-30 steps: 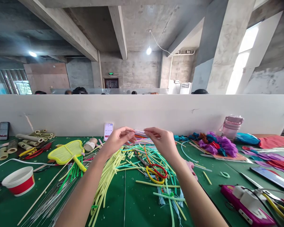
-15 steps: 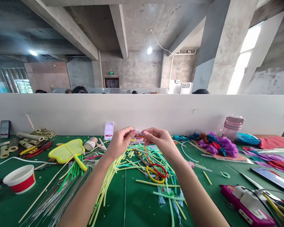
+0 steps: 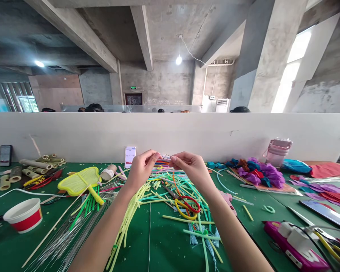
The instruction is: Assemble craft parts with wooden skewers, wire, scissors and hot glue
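Held up over the far part of the table, my left hand (image 3: 143,167) and my right hand (image 3: 191,167) face each other with thumbs and forefingers pinched. Between the fingertips stretches a small, thin whitish strand (image 3: 166,156), perhaps wire; its exact kind is too small to make out. Below the hands lies a tangle of yellow and green fuzzy stems (image 3: 134,211). Scissors (image 3: 187,206) with red and yellow handles rest on the tangle. A yellow wing-shaped piece (image 3: 81,181) with a fuzzy yellow stem lies left of my left hand.
A paper cup (image 3: 25,215), bare wires (image 3: 65,234) and bamboo pieces (image 3: 36,164) are on the left. A lit phone (image 3: 130,156) leans on the white partition (image 3: 170,132). To the right are purple crumpled pieces (image 3: 272,175), a pink bottle (image 3: 278,152) and a power strip (image 3: 293,245).
My hands have drawn slightly apart, the left one shifting a little to the left, so more of the whitish strand shows between them. Both still pinch.
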Demonstrator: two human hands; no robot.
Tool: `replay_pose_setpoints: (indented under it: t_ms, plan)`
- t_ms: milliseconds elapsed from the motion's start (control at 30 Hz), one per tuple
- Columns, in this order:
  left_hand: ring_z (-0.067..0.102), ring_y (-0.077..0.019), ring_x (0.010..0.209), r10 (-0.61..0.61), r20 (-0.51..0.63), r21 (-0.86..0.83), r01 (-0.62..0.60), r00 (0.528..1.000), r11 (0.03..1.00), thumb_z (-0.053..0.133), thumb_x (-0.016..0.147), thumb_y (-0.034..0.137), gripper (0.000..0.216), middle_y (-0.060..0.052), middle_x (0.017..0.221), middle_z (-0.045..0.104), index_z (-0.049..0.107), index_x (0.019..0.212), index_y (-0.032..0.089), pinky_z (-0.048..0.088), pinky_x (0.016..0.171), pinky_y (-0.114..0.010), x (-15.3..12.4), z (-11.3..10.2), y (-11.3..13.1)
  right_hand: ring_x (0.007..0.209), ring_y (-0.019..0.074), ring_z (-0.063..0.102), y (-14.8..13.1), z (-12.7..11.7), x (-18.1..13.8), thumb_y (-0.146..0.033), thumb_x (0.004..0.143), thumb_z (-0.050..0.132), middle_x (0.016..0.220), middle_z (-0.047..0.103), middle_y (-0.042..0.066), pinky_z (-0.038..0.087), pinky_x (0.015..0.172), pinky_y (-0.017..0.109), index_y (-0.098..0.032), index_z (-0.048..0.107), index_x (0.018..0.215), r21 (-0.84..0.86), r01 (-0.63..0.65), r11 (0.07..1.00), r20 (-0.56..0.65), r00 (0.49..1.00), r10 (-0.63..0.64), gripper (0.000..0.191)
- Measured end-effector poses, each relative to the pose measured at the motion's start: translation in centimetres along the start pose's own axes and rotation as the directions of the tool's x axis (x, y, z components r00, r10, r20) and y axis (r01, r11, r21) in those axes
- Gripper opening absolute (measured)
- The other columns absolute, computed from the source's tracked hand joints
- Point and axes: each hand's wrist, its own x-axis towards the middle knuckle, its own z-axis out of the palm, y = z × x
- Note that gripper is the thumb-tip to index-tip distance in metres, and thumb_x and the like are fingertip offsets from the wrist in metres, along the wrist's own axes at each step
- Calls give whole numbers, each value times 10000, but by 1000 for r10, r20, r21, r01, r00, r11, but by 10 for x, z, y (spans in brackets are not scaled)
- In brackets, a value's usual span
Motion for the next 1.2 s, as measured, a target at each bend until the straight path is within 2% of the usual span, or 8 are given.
replay_pose_setpoints:
  t_ms: [233,467,800,1067,1133,1200]
  plan:
    - [669,-185,823,13,-11,28,-13,1000,1000,494,980,486,369,-29,853,726,697,891,191,486,727,-242,0,0,0,756,232,734,4,-2,1,-554,783,740,761,771,74,585,691,339,-189,743,840,-72,10,997,-28,1000,-12,369]
    - [668,-202,848,37,37,66,-40,999,997,470,991,482,374,-32,794,706,698,912,197,488,743,-256,-2,1,0,776,252,746,8,-2,2,-548,788,733,766,775,85,591,689,354,-186,732,855,-114,-19,993,-95,995,8,369]
    - [664,-189,831,71,34,108,-75,997,991,470,994,467,363,-35,854,732,700,913,198,473,713,-242,-1,0,-4,646,181,703,9,1,4,-540,751,771,672,736,44,587,683,322,-184,690,796,103,-58,993,0,998,58,368]
    - [631,-169,760,72,39,143,-77,997,987,474,990,477,371,-28,833,713,694,906,190,446,671,-240,0,-2,-8,614,159,671,2,0,0,-557,760,758,672,733,43,546,635,284,-185,668,745,96,-80,992,54,996,75,383]
    - [597,-157,713,58,40,139,-63,998,988,467,991,486,372,-16,786,679,681,914,192,424,635,-241,0,-2,-8,644,165,680,-1,0,-1,-549,773,752,685,733,42,557,668,291,-186,675,761,87,-68,994,51,997,63,370]
    - [533,-138,638,26,90,112,-36,996,993,470,985,505,369,8,709,605,664,927,196,384,578,-236,0,-3,-7,657,170,683,-3,0,-2,-541,789,740,689,727,38,564,675,294,-188,681,785,50,-45,998,35,998,43,357]
